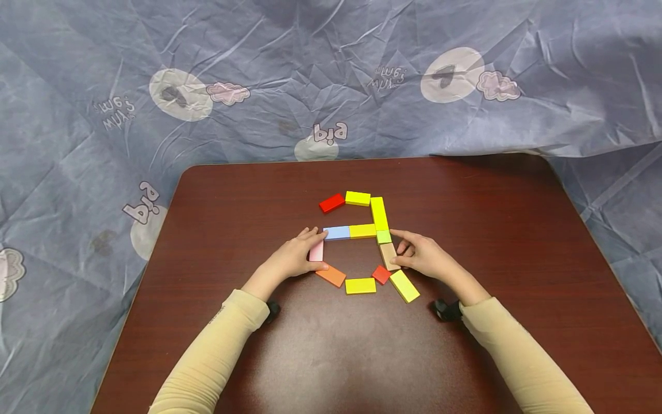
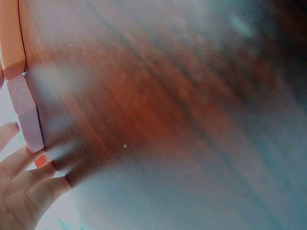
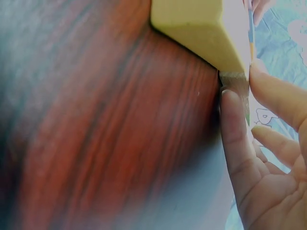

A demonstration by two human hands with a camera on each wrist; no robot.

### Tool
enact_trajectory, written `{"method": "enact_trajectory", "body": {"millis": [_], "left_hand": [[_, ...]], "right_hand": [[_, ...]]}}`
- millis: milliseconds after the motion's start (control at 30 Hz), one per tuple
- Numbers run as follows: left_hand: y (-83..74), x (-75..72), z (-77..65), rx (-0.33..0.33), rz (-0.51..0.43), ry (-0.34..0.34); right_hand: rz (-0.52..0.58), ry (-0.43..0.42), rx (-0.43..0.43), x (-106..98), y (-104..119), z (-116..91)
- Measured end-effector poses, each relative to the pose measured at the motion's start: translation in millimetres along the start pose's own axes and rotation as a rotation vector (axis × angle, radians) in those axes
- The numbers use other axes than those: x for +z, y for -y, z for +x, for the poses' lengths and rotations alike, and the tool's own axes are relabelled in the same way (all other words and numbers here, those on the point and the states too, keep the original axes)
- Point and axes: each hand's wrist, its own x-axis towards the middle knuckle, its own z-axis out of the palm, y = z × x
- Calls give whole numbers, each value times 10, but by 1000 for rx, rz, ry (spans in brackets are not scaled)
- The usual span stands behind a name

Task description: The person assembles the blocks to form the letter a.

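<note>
In the head view, my left hand (image 1: 292,254) lies at the left side of a figure of flat coloured blocks. Its fingers reach the pink block (image 1: 316,251) and the end of the blue block (image 1: 338,233). The thumb touches the orange block (image 1: 331,275). My right hand (image 1: 425,256) is at the figure's right side, its thumb on the tan block (image 1: 389,256) and its extended index finger beside the small green block (image 1: 384,237). In the right wrist view, straight fingers touch the tan block (image 3: 233,81), beyond a yellow block (image 3: 192,19).
A red block (image 1: 332,202) and yellow blocks (image 1: 358,198) form the far part of the figure. Nearer lie a yellow block (image 1: 360,286), a small red block (image 1: 381,275) and a slanted yellow block (image 1: 405,286). All rest on a dark brown table (image 1: 341,356) before a grey-blue printed cloth (image 1: 289,46).
</note>
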Motion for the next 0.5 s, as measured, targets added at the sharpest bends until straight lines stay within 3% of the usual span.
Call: {"method": "enact_trajectory", "body": {"millis": [500], "left_hand": [[-2,1,-5,4,0,-3]], "right_hand": [[-10,-9,59,27,5,7]]}}
